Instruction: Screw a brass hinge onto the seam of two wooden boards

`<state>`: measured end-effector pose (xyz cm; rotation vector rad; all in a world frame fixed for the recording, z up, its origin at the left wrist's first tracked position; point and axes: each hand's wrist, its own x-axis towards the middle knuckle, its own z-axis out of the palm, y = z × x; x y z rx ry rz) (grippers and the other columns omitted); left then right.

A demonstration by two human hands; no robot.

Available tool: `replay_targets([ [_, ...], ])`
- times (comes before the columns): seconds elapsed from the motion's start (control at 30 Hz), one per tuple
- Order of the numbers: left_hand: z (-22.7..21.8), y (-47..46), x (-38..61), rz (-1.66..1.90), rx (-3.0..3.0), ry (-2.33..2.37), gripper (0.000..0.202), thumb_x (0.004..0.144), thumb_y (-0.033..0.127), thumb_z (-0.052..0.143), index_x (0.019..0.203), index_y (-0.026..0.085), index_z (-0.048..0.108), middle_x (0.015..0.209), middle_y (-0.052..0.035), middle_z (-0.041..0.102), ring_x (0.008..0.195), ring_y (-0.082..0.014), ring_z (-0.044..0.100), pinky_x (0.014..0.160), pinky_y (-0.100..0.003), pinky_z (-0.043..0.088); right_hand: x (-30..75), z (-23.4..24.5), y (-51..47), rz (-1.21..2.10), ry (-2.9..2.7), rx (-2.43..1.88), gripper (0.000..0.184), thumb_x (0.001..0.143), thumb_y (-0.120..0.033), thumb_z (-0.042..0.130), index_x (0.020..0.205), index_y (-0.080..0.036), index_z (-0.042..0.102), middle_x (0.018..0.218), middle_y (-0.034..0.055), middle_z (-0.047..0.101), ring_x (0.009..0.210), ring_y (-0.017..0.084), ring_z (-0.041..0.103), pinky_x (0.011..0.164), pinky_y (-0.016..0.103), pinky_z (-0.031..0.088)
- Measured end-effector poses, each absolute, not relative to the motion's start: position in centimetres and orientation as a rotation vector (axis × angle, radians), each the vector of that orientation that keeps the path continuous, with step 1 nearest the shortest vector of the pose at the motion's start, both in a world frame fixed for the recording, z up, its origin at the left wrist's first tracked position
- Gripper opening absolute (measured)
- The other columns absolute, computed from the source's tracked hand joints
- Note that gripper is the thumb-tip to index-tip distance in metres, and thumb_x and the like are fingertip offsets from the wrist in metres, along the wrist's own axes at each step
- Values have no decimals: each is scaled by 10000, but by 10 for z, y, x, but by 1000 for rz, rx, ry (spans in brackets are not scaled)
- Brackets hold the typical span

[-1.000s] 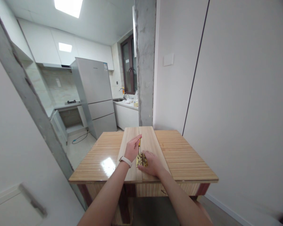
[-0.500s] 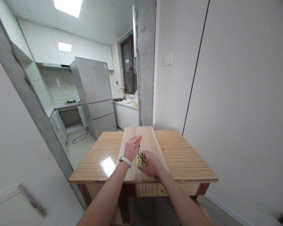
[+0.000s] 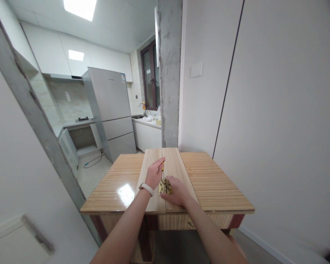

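My left hand [image 3: 154,173], with a pale watch on the wrist, is closed around the yellow handle of a screwdriver [image 3: 163,167]. The screwdriver stands upright, its shaft reaching down to the upper left part of a brass hinge [image 3: 165,187]. That hinge lies open across the seam of two light wooden boards [image 3: 172,161] placed side by side. My right hand [image 3: 178,190] grips the hinge from the right, thumb along its near edge and fingers by its far edge, pressing it on the boards. Part of its right leaf is under the hand.
The boards rest on a striped wooden table [image 3: 217,187] with a drawer [image 3: 178,222] in front. A grey pillar [image 3: 170,80] and a white wall [image 3: 277,110] stand behind and to the right. Beyond at left are a refrigerator [image 3: 111,97] and a sink counter [image 3: 147,134].
The fingers of my left hand have shifted slightly on the screwdriver handle and look straighter. My right hand, the hinge and the boards stay in place.
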<state>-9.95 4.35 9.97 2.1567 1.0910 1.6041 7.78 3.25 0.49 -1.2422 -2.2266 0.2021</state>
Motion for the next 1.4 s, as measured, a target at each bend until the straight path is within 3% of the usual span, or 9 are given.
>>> replay_targets([
  [0.63, 98, 43, -101, 1569, 2071, 1030, 320, 1018, 238, 490, 1287, 244, 663, 1260, -79, 683, 1137, -200, 653, 962, -365, 571, 79, -1, 37, 195, -2237, -1231, 914, 720, -660, 730, 1479, -236, 450, 1437, 138, 561, 1356, 331, 475, 1136, 473, 345],
  [0.9, 101, 42, -101, 1588, 2118, 1087, 366, 998, 265, 540, 1354, 267, 627, 1075, -67, 669, 958, -176, 666, 888, -337, 588, 79, -3, 38, 183, -2246, -1225, 921, 716, -667, 728, 1473, -224, 450, 1439, 146, 554, 1352, 326, 477, 1133, 469, 348],
  [1.17, 96, 45, -101, 1549, 2168, 1034, 396, 1031, 220, 441, 1401, 251, 579, 1397, -79, 608, 1304, -209, 555, 1143, -422, 429, 77, 9, 30, 205, -2224, -1238, 853, 703, -625, 756, 1420, -245, 492, 1393, 130, 586, 1298, 315, 523, 1106, 440, 374],
  [1.4, 96, 45, -102, 1489, 2114, 1004, 406, 1019, 198, 438, 1399, 245, 573, 1289, -76, 679, 1189, -193, 632, 1065, -398, 494, 77, 16, 26, 223, -2209, -1241, 811, 693, -558, 784, 1393, -237, 529, 1373, 136, 601, 1276, 322, 540, 1095, 427, 380],
])
